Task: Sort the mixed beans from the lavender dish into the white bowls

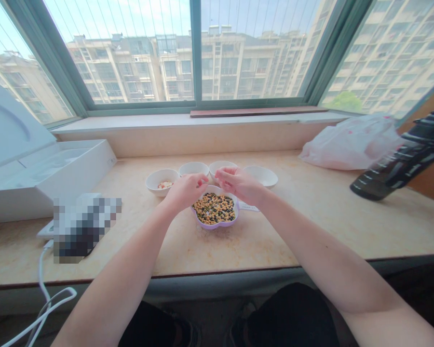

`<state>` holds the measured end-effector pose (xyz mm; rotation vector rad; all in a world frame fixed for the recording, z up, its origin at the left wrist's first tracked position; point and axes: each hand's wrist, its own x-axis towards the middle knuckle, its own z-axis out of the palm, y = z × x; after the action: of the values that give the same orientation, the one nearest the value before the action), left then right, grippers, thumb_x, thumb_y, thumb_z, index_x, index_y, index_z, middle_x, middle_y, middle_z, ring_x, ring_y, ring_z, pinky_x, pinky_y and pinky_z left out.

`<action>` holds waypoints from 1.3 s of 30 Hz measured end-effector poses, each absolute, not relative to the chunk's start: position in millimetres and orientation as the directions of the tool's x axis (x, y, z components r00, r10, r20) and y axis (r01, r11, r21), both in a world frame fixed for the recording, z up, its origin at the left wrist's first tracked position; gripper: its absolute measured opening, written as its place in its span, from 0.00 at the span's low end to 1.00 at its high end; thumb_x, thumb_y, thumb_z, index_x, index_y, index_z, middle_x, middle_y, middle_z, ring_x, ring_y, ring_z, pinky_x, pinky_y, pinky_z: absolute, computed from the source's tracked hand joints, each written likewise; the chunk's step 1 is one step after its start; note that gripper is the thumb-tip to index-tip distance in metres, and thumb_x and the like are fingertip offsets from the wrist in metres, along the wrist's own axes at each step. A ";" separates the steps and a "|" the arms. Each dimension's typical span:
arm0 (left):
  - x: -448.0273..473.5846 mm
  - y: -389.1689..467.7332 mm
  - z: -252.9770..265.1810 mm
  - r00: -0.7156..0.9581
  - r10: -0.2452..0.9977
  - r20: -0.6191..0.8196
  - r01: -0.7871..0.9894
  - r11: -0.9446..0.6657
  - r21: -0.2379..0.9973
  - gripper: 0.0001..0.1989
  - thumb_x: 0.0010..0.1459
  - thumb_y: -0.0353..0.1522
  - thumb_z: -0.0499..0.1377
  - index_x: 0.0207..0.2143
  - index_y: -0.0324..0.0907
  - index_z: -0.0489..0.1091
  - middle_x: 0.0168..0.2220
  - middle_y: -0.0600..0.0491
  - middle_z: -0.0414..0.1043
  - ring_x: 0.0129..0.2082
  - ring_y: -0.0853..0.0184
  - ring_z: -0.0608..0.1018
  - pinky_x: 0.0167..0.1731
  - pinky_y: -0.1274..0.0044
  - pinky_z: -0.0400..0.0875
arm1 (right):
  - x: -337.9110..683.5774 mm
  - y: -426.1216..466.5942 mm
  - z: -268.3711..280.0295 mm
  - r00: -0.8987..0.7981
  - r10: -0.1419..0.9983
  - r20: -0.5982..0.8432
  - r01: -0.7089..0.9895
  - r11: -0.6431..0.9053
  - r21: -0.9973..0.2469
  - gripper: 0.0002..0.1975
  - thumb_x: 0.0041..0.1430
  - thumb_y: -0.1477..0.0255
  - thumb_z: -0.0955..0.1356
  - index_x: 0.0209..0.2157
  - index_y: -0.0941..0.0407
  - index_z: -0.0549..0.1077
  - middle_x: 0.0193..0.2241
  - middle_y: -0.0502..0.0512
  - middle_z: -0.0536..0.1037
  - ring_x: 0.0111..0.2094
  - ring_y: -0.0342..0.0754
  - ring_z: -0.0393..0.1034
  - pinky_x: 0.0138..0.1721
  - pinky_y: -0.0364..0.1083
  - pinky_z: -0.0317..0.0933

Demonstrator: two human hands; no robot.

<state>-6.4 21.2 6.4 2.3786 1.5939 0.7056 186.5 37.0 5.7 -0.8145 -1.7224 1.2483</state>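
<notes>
A lilac flower-shaped bowl (219, 224) sits in the middle of the counter, filled with mixed dried beans (215, 208), mostly yellow and black with some green. Over its far left rim, my left hand (188, 189) is closed with the fingertips curled together. Facing it from the right, my right hand (240, 184) is closed in a pinch. Anything between the fingers of either hand is too small to make out. Behind stand white bowls in a row: the leftmost bowl (152, 183) holds some pale and reddish bits; the second bowl (193, 168), third bowl (222, 165) and rightmost dish (265, 176) are partly hidden.
A white strip with print (249, 207) lies beside the lilac bowl. On the left are an open white box (75, 166), a blurred-out object (85, 229) and a white cable (42, 270). A plastic bag (350, 142) and a leaning dark bottle (398, 161) occupy the right. Windows close off the back.
</notes>
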 end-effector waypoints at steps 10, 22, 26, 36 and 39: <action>-8.3 24.6 1.9 0.322 0.904 0.281 0.812 -0.416 0.408 0.12 0.63 0.34 0.56 0.41 0.46 0.79 0.36 0.50 0.81 0.34 0.63 0.80 0.38 0.73 0.73 | 203.8 62.0 -3.6 -0.079 0.790 0.608 0.559 0.540 -0.629 0.06 0.57 0.69 0.72 0.30 0.56 0.80 0.30 0.55 0.83 0.31 0.48 0.74 0.35 0.46 0.65; -8.7 23.9 2.4 0.357 0.891 0.281 0.807 -0.446 0.388 0.12 0.63 0.33 0.56 0.42 0.44 0.79 0.37 0.49 0.81 0.34 0.64 0.80 0.36 0.74 0.72 | 215.9 83.3 -20.1 -0.169 0.803 0.572 0.761 0.475 -0.441 0.10 0.61 0.78 0.67 0.37 0.55 0.83 0.40 0.58 0.84 0.43 0.53 0.77 0.47 0.51 0.66; -9.6 23.4 3.6 0.360 0.897 0.256 0.818 -0.435 0.377 0.12 0.63 0.34 0.55 0.40 0.45 0.79 0.36 0.50 0.81 0.33 0.64 0.79 0.35 0.74 0.71 | 213.8 76.9 -14.5 -0.205 0.782 0.589 0.755 0.509 -0.413 0.08 0.61 0.75 0.69 0.37 0.56 0.82 0.39 0.57 0.83 0.39 0.51 0.76 0.43 0.49 0.66; -4.4 17.0 0.6 0.568 0.817 0.101 0.790 -0.575 0.211 0.09 0.55 0.28 0.58 0.26 0.44 0.77 0.28 0.50 0.77 0.33 0.62 0.78 0.36 0.75 0.71 | 201.3 60.8 -9.8 -0.285 0.787 0.547 0.650 0.578 -0.494 0.08 0.61 0.70 0.70 0.32 0.56 0.82 0.32 0.55 0.83 0.29 0.47 0.73 0.34 0.46 0.64; -2.4 14.2 0.2 0.585 0.804 0.106 0.770 -0.592 0.238 0.10 0.53 0.26 0.58 0.21 0.43 0.74 0.24 0.51 0.74 0.32 0.62 0.78 0.38 0.74 0.71 | 199.7 58.9 -10.0 -0.324 0.782 0.532 0.623 0.600 -0.502 0.08 0.61 0.70 0.70 0.32 0.56 0.82 0.31 0.54 0.83 0.29 0.47 0.73 0.34 0.46 0.63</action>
<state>-2.4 14.2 0.2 2.6462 1.3252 0.3022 199.7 58.9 -10.0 -1.1088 -2.0563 0.2631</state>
